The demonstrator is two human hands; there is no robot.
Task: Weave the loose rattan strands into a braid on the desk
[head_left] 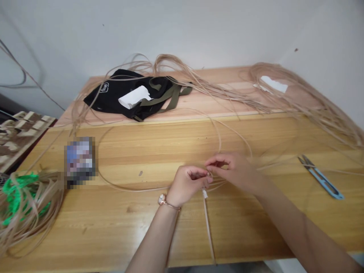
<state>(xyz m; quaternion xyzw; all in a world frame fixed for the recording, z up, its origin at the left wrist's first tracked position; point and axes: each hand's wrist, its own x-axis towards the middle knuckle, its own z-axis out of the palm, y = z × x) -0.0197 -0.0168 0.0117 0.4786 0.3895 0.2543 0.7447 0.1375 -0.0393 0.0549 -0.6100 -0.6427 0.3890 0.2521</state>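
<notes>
Thin tan rattan strands (136, 189) curve across the wooden table and meet at my two hands near the middle. My left hand (189, 184), with a watch (162, 199) on its wrist, pinches the strands between thumb and fingers. Just to its right, my right hand (236, 170) is closed in a pinch on a strand, its fingertips nearly touching the left ones. Below the left fingertips a straight strand (208, 227) runs down to the table's front edge, with a small white tag (205, 193) near its top. The exact crossing of strands is hidden by my fingers.
Blue thread snips (324, 180) lie to the right. A black bag (113, 96) with a white paper roll (135, 97) sits at the back, beside loose rattan bundles (307, 94). At left are a blurred-out object (81, 161) and a rattan coil (51, 212) with green ties (19, 197).
</notes>
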